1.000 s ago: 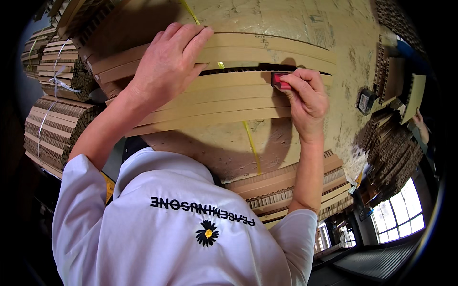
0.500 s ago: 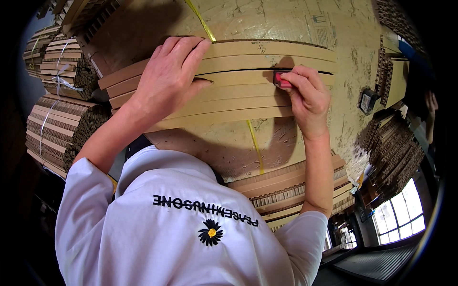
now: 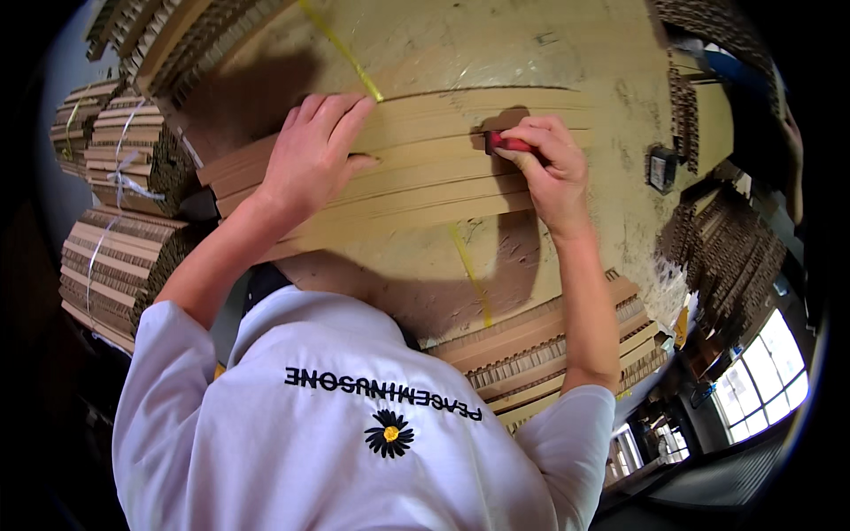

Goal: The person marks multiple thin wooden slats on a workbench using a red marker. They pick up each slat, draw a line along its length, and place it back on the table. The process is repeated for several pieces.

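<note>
Left: cardboard bundles (image 3: pixel 119 270), tied, presumably to stay together. Left hand (image 3: pixel 314 155) open, palm down across cardboard strips (image 3: pixel 416 168) lying mid-table (image 3: pixel 615 106), apparently steadying them. Right hand (image 3: pixel 553 168) pinches red-and-dark block (image 3: pixel 509 143) over strips, likely for fingertip control. Right: small dark box (image 3: pixel 660 168), seemingly kept handy.

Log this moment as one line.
left hand: resting on cardboard strips | right hand: holds red-and-black block | yellow strap: runs beneath strips

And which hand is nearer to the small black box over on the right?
The right. The right hand, gripping a small red block, is to the left of the small black box; the left hand, on the cardboard strips, is farther left.
</note>
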Tool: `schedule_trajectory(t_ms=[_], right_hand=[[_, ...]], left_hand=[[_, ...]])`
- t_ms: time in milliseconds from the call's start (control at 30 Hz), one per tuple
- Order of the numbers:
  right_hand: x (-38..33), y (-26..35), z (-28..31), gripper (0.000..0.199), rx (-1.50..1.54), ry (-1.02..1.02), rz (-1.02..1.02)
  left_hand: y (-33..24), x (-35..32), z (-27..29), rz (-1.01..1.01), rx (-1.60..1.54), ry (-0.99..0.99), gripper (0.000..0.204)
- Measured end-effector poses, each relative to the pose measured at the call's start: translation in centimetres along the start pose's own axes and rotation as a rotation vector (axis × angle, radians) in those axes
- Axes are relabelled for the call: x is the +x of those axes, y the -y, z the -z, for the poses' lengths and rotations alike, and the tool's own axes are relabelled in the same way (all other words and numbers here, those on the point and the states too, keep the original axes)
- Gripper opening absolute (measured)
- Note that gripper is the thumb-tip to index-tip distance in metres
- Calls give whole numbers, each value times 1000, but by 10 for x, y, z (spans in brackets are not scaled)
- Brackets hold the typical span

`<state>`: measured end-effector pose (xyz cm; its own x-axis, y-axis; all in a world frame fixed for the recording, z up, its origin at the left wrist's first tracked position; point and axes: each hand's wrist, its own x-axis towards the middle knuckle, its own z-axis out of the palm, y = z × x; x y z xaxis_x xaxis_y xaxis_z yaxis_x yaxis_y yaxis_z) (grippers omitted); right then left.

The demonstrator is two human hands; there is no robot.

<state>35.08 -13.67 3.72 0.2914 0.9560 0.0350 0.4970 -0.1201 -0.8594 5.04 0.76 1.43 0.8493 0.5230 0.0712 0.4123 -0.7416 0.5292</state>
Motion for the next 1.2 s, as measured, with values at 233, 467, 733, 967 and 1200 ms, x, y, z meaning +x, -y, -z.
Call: schedule_trajectory(t_ms=[233, 467, 733, 967, 1200], right_hand=[[-32, 9, 8, 23, 139, -7, -26], [-28, -2, 0, 23, -49, 37, 111], [-20, 5, -1, 23, -147, 56, 167], [-16, 13, -1, 22, -228, 78, 113], [-18, 13, -1, 22, -283, 110, 119]], left_hand=[[-4, 13, 9, -21, 39, -42, 74], [-17, 0, 13, 29, 52, 36, 88], [-8, 1, 11, 32, 42, 93, 88], [-10, -2, 5, 32, 69, 58, 85], [-12, -4, 7, 30, 144, -25, 82]])
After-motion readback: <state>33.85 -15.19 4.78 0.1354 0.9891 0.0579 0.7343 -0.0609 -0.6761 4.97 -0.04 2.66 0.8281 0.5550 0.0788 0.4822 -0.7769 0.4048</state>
